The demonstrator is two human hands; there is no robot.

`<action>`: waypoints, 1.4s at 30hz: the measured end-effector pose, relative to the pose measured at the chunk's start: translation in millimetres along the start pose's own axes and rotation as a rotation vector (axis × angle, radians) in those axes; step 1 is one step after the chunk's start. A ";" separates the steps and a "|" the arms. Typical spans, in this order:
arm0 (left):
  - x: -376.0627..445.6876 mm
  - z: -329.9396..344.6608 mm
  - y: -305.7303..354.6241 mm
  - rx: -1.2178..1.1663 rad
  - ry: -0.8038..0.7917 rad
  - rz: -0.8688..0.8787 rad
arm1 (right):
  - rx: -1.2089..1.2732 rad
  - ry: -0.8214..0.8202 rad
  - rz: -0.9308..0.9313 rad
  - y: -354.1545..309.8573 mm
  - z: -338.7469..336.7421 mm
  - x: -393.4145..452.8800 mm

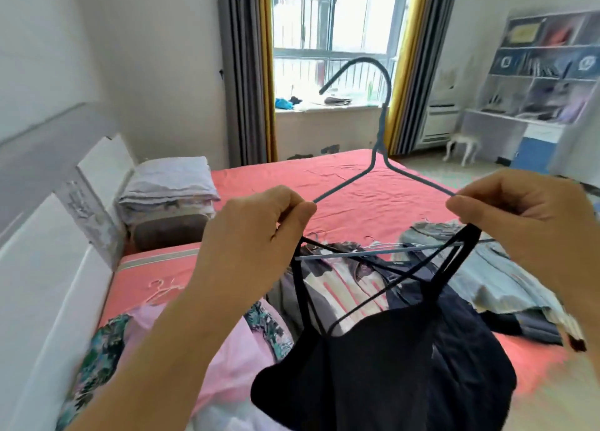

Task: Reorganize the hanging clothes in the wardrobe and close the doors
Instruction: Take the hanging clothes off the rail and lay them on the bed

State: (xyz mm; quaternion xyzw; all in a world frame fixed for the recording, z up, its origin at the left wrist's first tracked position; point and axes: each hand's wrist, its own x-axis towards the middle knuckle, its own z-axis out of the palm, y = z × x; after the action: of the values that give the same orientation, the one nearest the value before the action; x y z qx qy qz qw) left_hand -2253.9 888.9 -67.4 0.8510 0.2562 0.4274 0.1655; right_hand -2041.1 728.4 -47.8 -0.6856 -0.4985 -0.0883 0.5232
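A blue wire hanger (380, 135) is held up over the bed, hook at the top. My left hand (256, 232) pinches its left end together with a thin black strap. My right hand (522, 223) pinches its right end with the other strap. A black strappy top (383, 372) hangs from the hanger by those straps. Below it several loose garments (350, 284) lie piled on the pink bed, among them a light blue denim piece (487, 278) and a pink floral garment (227, 343). The wardrobe is out of view.
The pink bed (357, 187) fills the middle. Folded bedding (168, 187) and a white box (97, 197) sit at its left by the headboard. A window with curtains (331, 41) is behind; a shelf unit (535, 73) and a small white stool (461, 145) stand right.
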 end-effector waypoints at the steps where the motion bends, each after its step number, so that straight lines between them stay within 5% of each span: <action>1: 4.6 9.2 -0.5 -0.014 -0.019 -0.002 | -0.013 0.004 0.014 5.4 -2.6 1.7; 10: 50.6 110.6 -2.7 -0.100 -0.189 -0.010 | -0.048 -0.002 0.136 95.4 -22.8 29.2; 21: 168.7 332.2 -18.5 -0.050 -0.348 -0.020 | -0.062 -0.055 0.333 312.7 -39.6 126.8; 32: 255.5 620.3 -138.7 -0.015 -0.617 -0.298 | -0.096 -0.305 0.578 619.2 48.5 225.9; 42: 273.8 760.5 -243.0 0.088 -0.732 -0.406 | -0.090 -0.404 0.686 793.1 148.7 231.8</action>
State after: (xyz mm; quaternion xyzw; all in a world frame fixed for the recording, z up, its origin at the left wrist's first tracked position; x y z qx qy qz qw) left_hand -1569.9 1197.2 -454.1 0.8853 0.3609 0.0444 0.2898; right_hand -1372.3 1020.4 -463.0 -0.8380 -0.3291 0.2063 0.3833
